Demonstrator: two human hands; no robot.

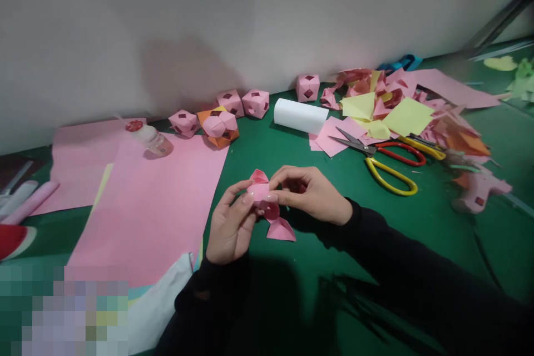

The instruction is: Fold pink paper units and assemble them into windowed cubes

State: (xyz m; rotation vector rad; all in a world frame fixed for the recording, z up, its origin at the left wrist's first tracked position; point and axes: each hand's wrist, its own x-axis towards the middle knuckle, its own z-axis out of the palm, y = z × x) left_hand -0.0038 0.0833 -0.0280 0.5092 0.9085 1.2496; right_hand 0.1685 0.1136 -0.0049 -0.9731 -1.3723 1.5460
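A small folded pink paper piece (261, 193) is pinched between my two hands above the green table. My left hand (231, 222) grips its left side, thumb on the near face and fingers beneath. From the right, my right hand (306, 192) pinches its other edge with thumb and forefinger. One folded point sticks up at the top, and a fan-shaped flap (281, 230) hangs down at the lower right. Parts of the piece are hidden behind my fingers. Farther back stand several finished-looking pink paper polyhedra (256, 103), one with orange sides (219, 127).
Pink sheets (167, 206) with a glue bottle (156, 142) on them lie left. A white paper roll (300, 115), scissors (371, 150) with red and yellow handles, paper scraps (390, 97) and a pink glue gun (478, 189) are right. A wall (267, 16) rises behind.
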